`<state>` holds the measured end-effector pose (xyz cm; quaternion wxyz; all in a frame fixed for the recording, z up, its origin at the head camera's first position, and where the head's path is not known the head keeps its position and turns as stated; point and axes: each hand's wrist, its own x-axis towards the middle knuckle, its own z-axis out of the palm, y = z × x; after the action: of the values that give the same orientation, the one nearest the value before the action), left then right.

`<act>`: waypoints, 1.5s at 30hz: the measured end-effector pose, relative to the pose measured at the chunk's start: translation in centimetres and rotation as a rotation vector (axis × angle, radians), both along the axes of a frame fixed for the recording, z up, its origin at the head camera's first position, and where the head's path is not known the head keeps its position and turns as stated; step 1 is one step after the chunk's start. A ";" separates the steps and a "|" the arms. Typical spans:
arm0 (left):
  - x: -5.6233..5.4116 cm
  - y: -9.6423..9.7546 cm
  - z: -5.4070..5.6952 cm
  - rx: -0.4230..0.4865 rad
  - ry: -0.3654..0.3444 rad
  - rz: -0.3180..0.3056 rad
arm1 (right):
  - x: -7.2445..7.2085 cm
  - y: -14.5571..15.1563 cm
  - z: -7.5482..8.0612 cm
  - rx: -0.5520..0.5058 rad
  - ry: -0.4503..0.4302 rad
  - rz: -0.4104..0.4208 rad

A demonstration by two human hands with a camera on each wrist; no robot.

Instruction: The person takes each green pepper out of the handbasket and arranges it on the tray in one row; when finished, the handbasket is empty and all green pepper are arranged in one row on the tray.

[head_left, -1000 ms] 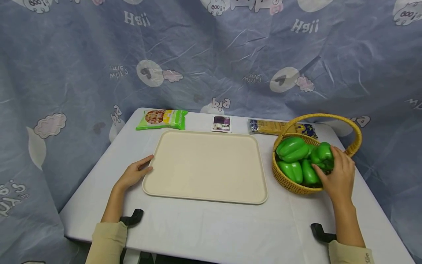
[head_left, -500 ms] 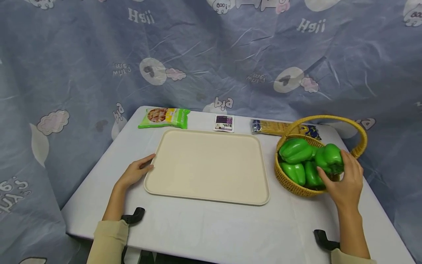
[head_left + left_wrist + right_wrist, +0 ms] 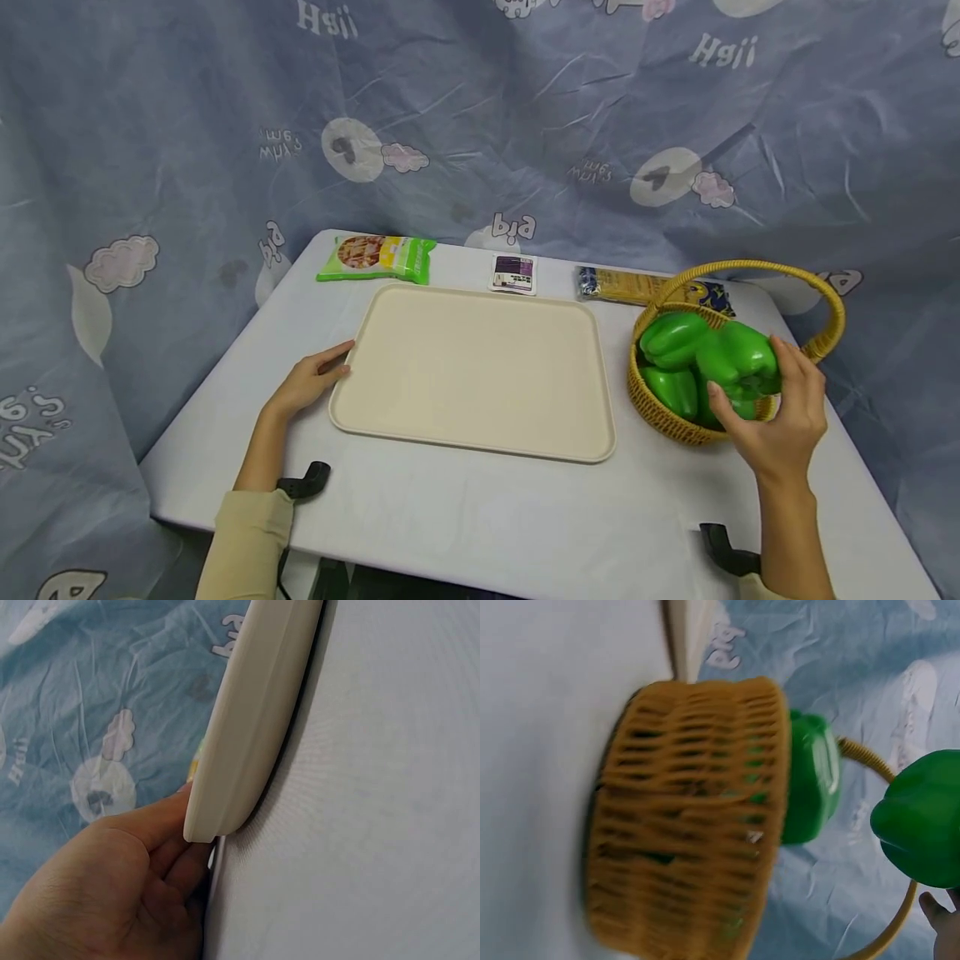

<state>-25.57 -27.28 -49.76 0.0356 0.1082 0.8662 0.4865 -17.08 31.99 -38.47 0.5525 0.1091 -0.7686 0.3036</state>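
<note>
In the head view my right hand grips a green bell pepper, thumb on its near side and fingers at its right end. The pepper is raised above the rim of the yellow wicker basket, where several more green bell peppers lie. Only fingertips of that hand show at the right wrist view's edge. My left hand holds the left edge of a cream tray; its thumb lies over the rim, other fingers curled beside and below, partly hidden.
At the table's back edge lie a green food packet, a small purple-and-white packet and a long yellow-and-blue packet, partly behind the basket's arched handle. A patterned blue cloth hangs behind the white table.
My right hand has lifted the bell pepper up from the others, shifting it right, then slightly back left. The left hand stays at the tray's edge. The head view has shifted slightly.
</note>
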 end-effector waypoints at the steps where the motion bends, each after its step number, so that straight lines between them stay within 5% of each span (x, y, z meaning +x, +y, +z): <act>1: 0.0 -0.1 0.0 0.002 0.000 0.002 | -0.2 -0.6 0.5 0.008 0.004 0.021; 14: 0.2 -0.6 -0.6 0.021 -0.006 0.019 | -5.0 -9.3 4.7 0.153 -0.064 0.327; 22: -0.1 -0.3 -0.5 0.034 0.024 0.007 | -9.2 -15.6 5.4 0.205 -0.131 0.507; 32: 0.0 -0.4 -0.6 0.015 -0.003 0.026 | -13.6 -25.1 4.2 0.211 -0.288 0.686; 39: 0.2 -0.3 -0.6 0.047 -0.008 0.033 | -16.4 -30.7 2.3 0.332 -0.566 0.683; 45: 0.3 -0.4 -0.6 0.051 -0.007 0.030 | -18.2 -33.2 -0.9 0.316 -0.809 0.657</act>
<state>-25.22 -27.65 -50.35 0.0287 0.0944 0.8550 0.5092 -35.32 -1.18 -39.40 0.0654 0.2997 -0.8815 0.3589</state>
